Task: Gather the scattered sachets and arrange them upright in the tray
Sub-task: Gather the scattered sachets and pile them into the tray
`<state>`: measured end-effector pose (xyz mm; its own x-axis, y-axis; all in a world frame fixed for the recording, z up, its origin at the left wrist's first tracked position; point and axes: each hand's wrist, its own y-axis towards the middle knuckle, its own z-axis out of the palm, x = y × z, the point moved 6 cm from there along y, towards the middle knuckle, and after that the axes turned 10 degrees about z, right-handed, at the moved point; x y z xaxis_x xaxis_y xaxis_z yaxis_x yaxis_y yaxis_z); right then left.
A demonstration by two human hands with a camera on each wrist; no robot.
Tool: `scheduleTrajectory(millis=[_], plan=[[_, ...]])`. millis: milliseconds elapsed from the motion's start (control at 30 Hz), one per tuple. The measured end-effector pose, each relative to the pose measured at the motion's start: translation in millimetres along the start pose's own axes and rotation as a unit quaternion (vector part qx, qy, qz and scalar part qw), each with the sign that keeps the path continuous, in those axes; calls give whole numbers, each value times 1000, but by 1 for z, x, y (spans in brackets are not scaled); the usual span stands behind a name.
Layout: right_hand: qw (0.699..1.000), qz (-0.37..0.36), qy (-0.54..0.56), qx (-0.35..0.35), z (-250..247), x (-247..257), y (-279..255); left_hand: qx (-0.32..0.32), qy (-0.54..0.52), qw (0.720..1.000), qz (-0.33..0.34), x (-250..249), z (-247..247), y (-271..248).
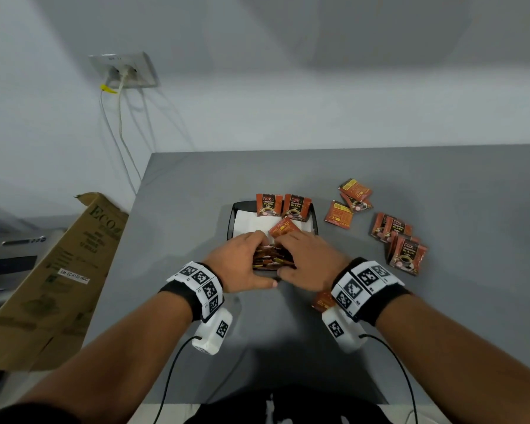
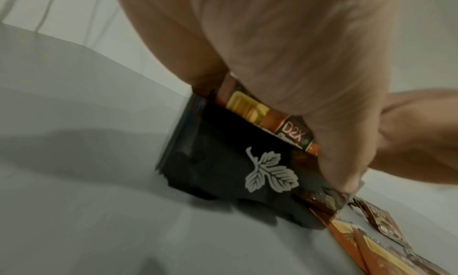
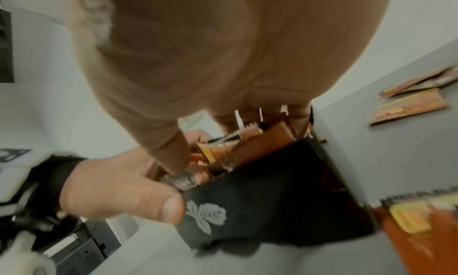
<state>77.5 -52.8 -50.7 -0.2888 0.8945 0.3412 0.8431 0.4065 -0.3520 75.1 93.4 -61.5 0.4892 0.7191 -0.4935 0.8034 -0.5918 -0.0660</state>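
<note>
Head view: both hands sit at the near end of the black tray [image 1: 237,206] on the counter [image 1: 178,240]. Left hand [image 1: 237,261] and right hand [image 1: 308,260] curl around a packed row of sachets [image 1: 273,258], squeezing it from either side. Two more stand upright at the far wall, one leans mid-tray. Loose sachets [image 1: 406,240] lie well right. Advice: keep side pressure even, square the edges against the near wall, release slowly so the row doesn't fan over.
</note>
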Motion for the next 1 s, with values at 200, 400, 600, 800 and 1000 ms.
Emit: scheduleTrajectory(millis=[200,400,600,800,1000], plan=[[998,17,-59,-15,12,-2,-3,21,17,1000,-15,7,4,6],[993,28,-98,-58,12,2,-2,4,2,1000,-17,6,0,4],[993,15,-100,-54,16,-2,0,36,13,999,-10,7,1,1],[996,50,-55,-41,4,-7,-2,16,-48,999,-12,4,-9,7],[995,63,-75,-23,6,-7,0,-1,-122,992,-8,-3,-8,11]])
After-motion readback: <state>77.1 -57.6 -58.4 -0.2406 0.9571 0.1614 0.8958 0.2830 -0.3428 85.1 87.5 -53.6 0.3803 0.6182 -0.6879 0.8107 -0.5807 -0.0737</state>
